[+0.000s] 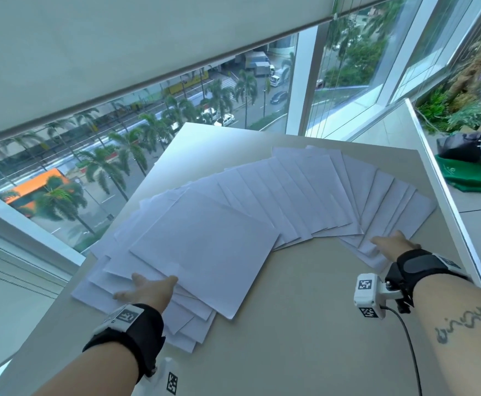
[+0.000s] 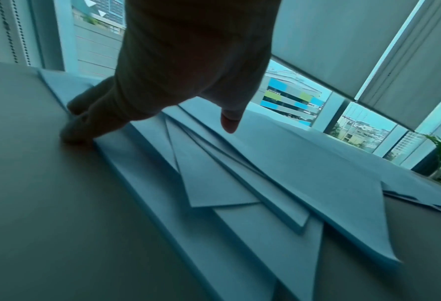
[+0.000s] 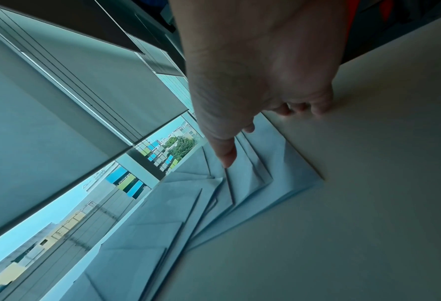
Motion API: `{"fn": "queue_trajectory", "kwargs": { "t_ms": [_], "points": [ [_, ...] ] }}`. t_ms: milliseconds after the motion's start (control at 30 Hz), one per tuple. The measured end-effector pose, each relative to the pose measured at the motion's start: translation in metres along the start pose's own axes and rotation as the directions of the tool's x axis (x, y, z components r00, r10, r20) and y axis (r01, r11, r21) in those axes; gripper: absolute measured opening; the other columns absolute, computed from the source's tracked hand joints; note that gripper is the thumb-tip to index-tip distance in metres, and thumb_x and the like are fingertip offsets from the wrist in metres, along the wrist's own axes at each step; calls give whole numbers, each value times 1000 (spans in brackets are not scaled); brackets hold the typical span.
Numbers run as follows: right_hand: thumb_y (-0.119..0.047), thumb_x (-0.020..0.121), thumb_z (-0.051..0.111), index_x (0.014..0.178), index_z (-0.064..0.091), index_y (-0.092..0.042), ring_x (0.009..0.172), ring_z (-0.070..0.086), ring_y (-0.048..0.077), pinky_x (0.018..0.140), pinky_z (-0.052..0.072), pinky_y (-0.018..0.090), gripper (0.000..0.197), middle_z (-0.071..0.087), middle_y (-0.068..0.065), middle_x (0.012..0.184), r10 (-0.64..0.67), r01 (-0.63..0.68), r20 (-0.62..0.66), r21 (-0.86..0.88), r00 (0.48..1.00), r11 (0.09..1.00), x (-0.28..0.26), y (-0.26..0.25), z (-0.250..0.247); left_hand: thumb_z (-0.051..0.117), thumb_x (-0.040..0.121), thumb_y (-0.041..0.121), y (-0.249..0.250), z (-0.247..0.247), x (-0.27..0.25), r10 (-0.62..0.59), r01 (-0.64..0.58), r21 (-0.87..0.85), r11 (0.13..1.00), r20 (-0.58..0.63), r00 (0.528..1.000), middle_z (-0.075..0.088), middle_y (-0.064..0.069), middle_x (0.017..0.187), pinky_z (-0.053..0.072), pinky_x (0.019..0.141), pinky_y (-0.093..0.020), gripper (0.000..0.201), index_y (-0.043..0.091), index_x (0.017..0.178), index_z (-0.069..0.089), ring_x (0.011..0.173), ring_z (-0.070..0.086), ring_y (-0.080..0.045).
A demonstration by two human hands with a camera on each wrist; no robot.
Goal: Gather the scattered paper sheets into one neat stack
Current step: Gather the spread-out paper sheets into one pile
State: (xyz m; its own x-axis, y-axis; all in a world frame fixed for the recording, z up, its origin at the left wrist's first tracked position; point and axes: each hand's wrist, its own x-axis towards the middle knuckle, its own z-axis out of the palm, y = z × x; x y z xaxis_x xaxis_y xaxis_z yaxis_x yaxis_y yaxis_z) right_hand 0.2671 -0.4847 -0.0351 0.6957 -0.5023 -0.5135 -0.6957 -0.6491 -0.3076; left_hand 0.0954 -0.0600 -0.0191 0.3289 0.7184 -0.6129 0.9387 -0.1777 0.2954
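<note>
Here, nearest the camera in the head view, the left hand (image 1: 145,290) lies flat w/ fingers straight at the lower-left end of the thin white paper sheets (image 1: 233,212); the left wrist view shows its fingertips (image 2: 77,124) at the sheets' edge where they meet the pale beige worktop (image 1: 305,324), thumb hovering over the top sheet. The right hand (image 1: 391,247), lower right of frame, is also spread, thumb (image 3: 227,156) down on the sheet corners, other fingers on bare worktop just beside them. Farther back the sheets fan in an overlapping arc across mid-frame toward the window.

Handling, as a judgement: light, floppy, slick on each other & on the smooth top, so they should slide easily but curl or crease if pinched. Best contact prob. flat palms at the two outer ends, sweeping inward, then squaring the edges. Risk: top sheets skating off the far edge.
</note>
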Motion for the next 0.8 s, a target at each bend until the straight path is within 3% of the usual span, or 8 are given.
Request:
{"fn": "queue_trajectory", "kwargs": {
  "t_ms": [100, 233, 367, 467, 600, 800],
  "points": [
    [-32, 87, 56, 145, 26, -14, 128, 34, 40, 102, 34, 43, 68, 19, 24, 146, 19, -20, -9, -15, 1000, 1000, 3, -4, -1, 61, 77, 52, 2, 2, 5, -12, 11, 53, 999, 14, 1000, -16, -24, 154, 18, 114, -57, 101, 23, 150, -2, 140, 10, -52],
    [-38, 90, 55, 150, 17, -15, 134, 29, 38, 103, 33, 39, 75, 17, 27, 148, -47, 48, 9, -44, 999, 998, -3, -19, 1, 59, 49, 74, 0, 7, 21, 67, -69, 125, 990, 24, 997, -13, -17, 155, 19, 112, -61, 121, 31, 148, 5, 140, 9, -51],
    [-55, 84, 55, 151, 11, -25, 141, 13, 39, 112, 25, 45, 85, 6, 29, 152, -114, 110, -18, -152, 993, 982, -1, -26, 9, 61, 37, 75, 10, 2, 27, 108, -116, 120, 986, 70, 992, -19, -14, 156, 11, 116, -58, 132, 34, 149, 4, 143, 1, -46],
    [-62, 80, 54, 150, 10, -32, 144, 1, 38, 116, 15, 49, 88, -4, 29, 153, -160, 153, -18, -200, 987, 968, 9, -34, 16, 64, 44, 72, 22, -1, 24, 122, -132, 131, 983, 79, 989, -19, -13, 157, 5, 117, -58, 126, 35, 149, 5, 144, -3, -45],
    [-65, 78, 54, 148, 15, -33, 144, 2, 37, 114, 20, 49, 86, -2, 27, 153, -230, 223, -9, -221, 973, 949, 15, -44, 21, 66, 69, 63, 34, 1, 24, 156, -164, 194, 967, 57, 986, -16, -12, 158, 3, 116, -56, 106, 34, 150, 4, 142, -6, -48],
    [-65, 77, 56, 150, 10, -33, 146, -7, 33, 118, 11, 45, 92, -11, 24, 155, -307, 315, 74, -240, 949, 918, 19, -54, 23, 72, 69, 53, 44, -7, 42, 203, -212, 260, 942, 62, 977, -13, -13, 158, 7, 118, -51, 106, 34, 150, 6, 142, 0, -48]
  ]
}}
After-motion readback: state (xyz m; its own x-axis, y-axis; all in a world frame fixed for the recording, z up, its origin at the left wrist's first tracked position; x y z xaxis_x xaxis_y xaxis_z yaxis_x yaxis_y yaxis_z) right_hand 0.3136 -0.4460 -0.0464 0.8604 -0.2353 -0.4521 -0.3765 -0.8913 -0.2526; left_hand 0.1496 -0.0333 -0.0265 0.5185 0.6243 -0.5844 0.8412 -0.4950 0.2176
